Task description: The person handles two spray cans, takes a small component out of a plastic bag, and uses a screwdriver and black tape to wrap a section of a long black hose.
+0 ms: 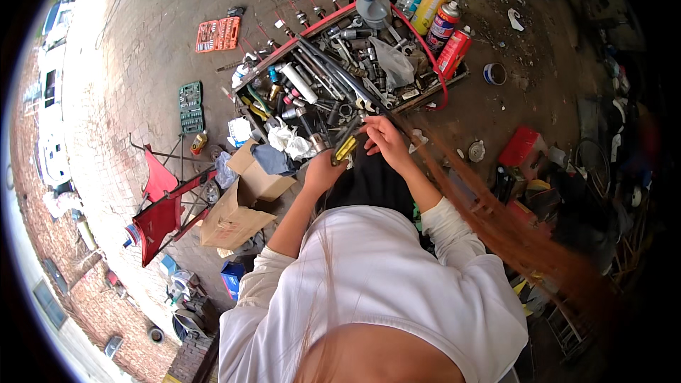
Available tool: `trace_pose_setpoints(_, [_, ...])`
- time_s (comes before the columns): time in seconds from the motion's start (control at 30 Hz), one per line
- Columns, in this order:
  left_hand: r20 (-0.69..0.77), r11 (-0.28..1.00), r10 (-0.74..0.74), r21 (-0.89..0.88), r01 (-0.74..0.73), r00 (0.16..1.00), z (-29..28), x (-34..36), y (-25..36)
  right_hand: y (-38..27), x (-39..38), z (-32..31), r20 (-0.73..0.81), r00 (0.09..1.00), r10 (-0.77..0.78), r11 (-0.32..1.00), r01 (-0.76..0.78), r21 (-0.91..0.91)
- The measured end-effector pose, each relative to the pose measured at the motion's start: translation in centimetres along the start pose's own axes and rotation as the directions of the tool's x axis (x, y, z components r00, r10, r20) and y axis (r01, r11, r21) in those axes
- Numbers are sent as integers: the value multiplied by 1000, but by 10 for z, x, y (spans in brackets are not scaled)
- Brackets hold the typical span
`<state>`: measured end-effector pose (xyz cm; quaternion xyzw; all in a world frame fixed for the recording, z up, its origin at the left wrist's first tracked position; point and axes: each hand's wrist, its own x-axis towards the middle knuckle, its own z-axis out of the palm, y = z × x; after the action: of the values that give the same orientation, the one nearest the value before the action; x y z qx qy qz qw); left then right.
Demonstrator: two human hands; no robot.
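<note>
My left hand (325,171) is closed around a hand tool with a yellow and dark handle (345,149); its exact kind is too small to make out. Just to the right, my right hand (386,143) has its fingers apart and slightly bent, with the fingertips close to that tool's dark end. Both hands are at the near edge of a large tray (275,54) heaped with metal tools. Long dark bars (333,71), a white tube (299,84) and a clear plastic bag (394,62) lie in it. White crumpled cloths (289,140) are beside my left hand.
Spray cans (454,51) and a grey jug (372,8) stand at the tray's far right. Left of me are an opened cardboard box (237,216), a red folding chair (159,223), a green socket case (191,108) and an orange tool case (218,34). A red box (523,147) sits right.
</note>
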<state>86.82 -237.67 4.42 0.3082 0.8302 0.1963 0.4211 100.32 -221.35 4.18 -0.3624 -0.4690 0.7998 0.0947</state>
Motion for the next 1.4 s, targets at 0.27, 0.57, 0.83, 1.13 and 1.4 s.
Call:
trace_pose_setpoints(0.27, [-40,991,131,-7,-131,991,30,-77,-35,67,-77,72,-6,999,-31,992,30,-120])
trace_pose_setpoints(0.57, [-8,948,318,13,-318,948,16,-110,-18,47,-138,96,-210,971,-114,991,96,-95])
trace_pose_setpoints(0.83, [75,893,449,-14,-449,891,29,-121,-5,43,-178,94,-319,942,-106,989,65,-134])
trace_pose_setpoints(1.13, [117,892,451,-92,-442,885,47,-115,-34,67,-183,96,-252,950,-185,950,107,-294])
trace_pose_setpoints(1.4, [124,840,536,-172,-514,835,63,-111,4,45,-196,63,-240,958,-156,967,99,-233])
